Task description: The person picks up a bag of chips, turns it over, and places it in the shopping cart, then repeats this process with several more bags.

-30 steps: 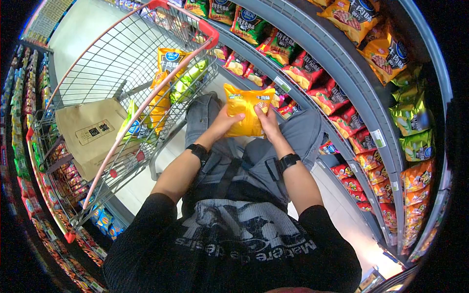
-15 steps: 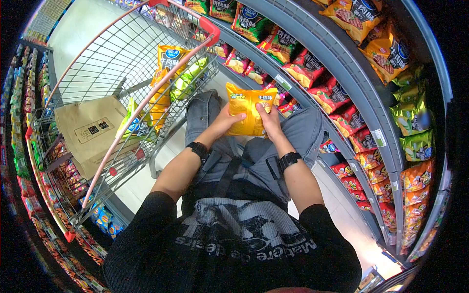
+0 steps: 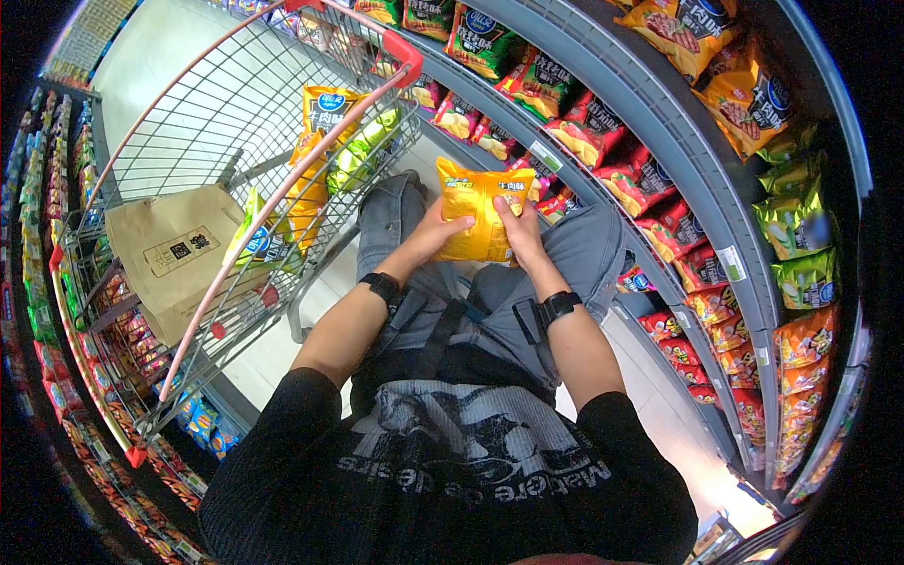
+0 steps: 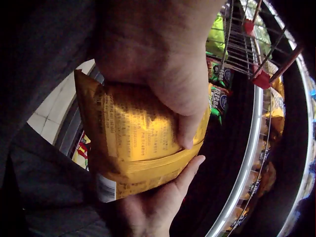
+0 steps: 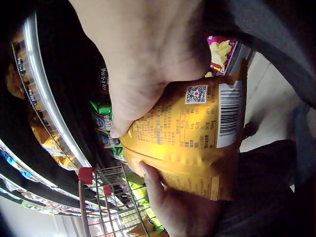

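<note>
Both hands hold a puffy yellow chip bag (image 3: 476,193) over the person's lap. Its back side faces up, with small print, a centre seam and a barcode (image 5: 228,116). The left hand (image 3: 441,232) grips one side, its thumb lying on the back near the seam. Opposite it, the right hand (image 3: 519,234) grips the other side, its thumb likewise on the back. In the left wrist view the left hand (image 4: 158,64) is close at the top and the right hand (image 4: 155,207) below. The fingers beneath the bag are hidden.
A wire shopping cart (image 3: 198,104) with red corners stands at the left, holding a tan paper bag (image 3: 174,259), yellow chip bags (image 3: 309,193) and green ones (image 3: 363,160). Curved shelves (image 3: 650,113) of chip bags run along the right; more packed shelves line the far left.
The chip bag has tilted slightly, so more lettering at its far end shows, and has shifted a little to the right. Both hands keep hold of it throughout.
</note>
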Available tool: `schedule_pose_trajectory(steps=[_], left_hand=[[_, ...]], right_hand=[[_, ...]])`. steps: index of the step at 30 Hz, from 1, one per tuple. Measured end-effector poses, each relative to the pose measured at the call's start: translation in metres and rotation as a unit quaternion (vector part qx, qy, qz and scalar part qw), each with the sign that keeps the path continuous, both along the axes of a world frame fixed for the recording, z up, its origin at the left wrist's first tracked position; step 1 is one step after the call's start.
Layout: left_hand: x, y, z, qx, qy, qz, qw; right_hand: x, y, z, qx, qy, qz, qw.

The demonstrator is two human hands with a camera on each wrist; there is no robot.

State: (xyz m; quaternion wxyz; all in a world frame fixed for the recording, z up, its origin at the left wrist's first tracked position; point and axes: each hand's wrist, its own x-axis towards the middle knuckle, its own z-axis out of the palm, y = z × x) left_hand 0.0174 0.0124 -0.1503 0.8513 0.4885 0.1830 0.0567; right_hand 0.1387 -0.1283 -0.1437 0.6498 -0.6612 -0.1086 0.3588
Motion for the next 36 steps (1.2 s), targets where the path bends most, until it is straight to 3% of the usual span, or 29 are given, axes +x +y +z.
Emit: schedule_pose_trajectory(steps=[36], left_hand=[[0.000, 0.001, -0.002, 0.013, 0.014, -0.019, 1.000]], right_hand=[[-0.001, 0.001, 0.004, -0.003, 0.009, 0.003, 1.000]])
